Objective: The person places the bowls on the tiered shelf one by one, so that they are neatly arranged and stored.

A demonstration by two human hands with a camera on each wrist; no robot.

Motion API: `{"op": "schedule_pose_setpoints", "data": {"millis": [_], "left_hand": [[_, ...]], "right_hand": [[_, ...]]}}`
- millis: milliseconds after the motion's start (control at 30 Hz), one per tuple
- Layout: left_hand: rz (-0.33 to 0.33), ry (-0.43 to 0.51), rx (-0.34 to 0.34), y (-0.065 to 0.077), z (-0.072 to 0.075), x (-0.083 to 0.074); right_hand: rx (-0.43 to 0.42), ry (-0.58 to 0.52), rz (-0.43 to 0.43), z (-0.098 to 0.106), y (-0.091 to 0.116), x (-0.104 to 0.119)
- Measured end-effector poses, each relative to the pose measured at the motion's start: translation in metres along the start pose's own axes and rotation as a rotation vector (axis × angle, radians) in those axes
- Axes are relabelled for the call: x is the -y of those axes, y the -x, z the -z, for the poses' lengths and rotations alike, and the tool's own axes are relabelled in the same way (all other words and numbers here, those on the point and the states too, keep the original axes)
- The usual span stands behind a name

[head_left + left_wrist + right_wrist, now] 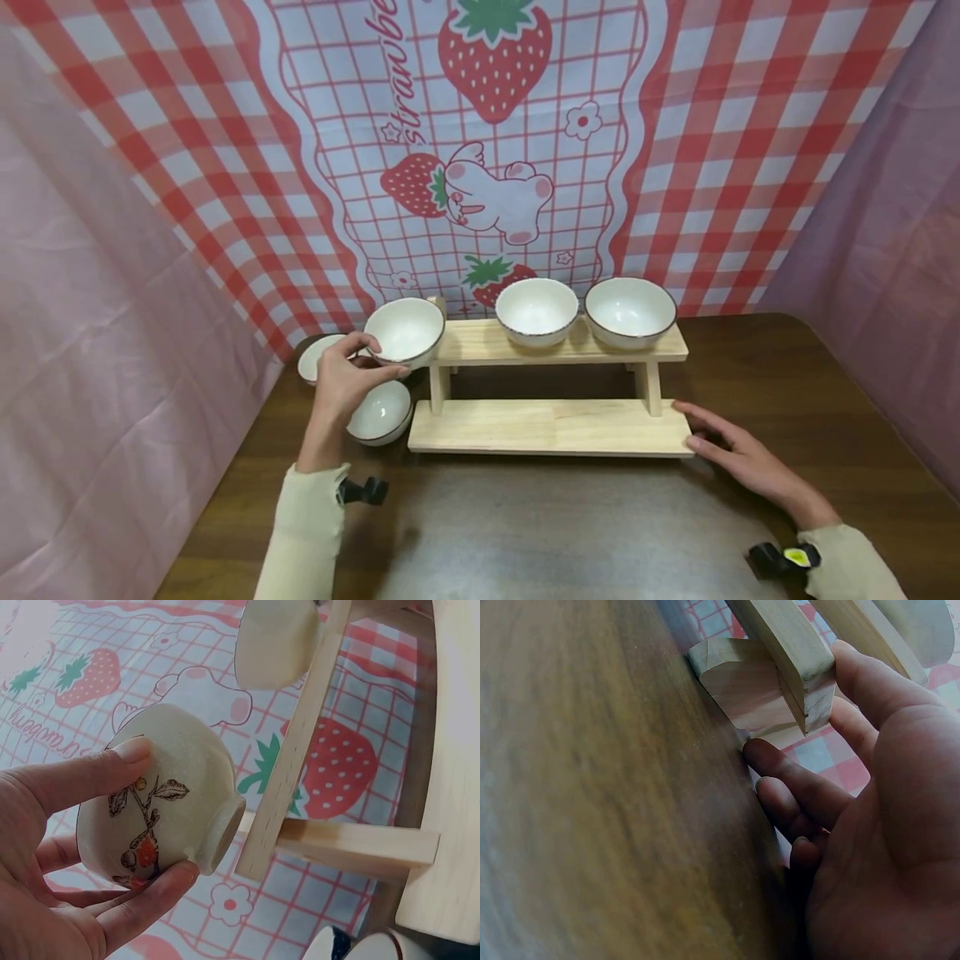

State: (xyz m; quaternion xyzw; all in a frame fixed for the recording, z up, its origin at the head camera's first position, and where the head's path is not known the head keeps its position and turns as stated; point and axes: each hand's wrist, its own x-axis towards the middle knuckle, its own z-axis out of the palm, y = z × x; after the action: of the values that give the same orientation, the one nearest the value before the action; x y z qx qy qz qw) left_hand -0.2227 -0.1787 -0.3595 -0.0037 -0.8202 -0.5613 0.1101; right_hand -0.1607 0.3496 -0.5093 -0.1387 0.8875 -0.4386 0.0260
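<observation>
My left hand [345, 379] pinches a white bowl [408, 327] with a dark rim, thumb and fingers on its sides. In the left wrist view a brown leaf-and-berry pattern shows on the bowl [169, 795], which is tilted, its foot close to the end of the upper board [289, 761]. The bowl overlaps the left end of the two-tier wooden stand [551, 425] in the head view. At the stand's right end, my right hand [738, 454] holds the lower board [810, 671] between thumb and index finger; the other fingers curl close over the table.
Two white bowls, a middle one [537, 310] and a right one [630, 311], stand on the upper board. Another bowl [382, 414] and a partly hidden one [315, 360] are on the brown table [765, 367] at left. A strawberry-print cloth [495, 167] hangs behind.
</observation>
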Motion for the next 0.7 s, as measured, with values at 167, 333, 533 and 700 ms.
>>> {"op": "schedule_pose_setpoints", "data": {"millis": [167, 333, 533, 700], "left_hand": [[-0.001, 0.000, 0.004, -0.002, -0.008, -0.002], [-0.001, 0.029, 0.020, -0.004, -0.015, -0.002], [0.005, 0.059, 0.035, -0.007, -0.023, -0.003], [0.003, 0.071, 0.043, -0.009, -0.028, -0.003]], "right_hand": [[0.001, -0.006, -0.003, 0.000, 0.000, 0.000], [0.010, -0.011, -0.022, 0.001, 0.001, 0.000], [0.011, -0.003, -0.028, 0.001, 0.001, 0.000], [0.001, -0.011, -0.004, 0.001, 0.001, 0.000]]}}
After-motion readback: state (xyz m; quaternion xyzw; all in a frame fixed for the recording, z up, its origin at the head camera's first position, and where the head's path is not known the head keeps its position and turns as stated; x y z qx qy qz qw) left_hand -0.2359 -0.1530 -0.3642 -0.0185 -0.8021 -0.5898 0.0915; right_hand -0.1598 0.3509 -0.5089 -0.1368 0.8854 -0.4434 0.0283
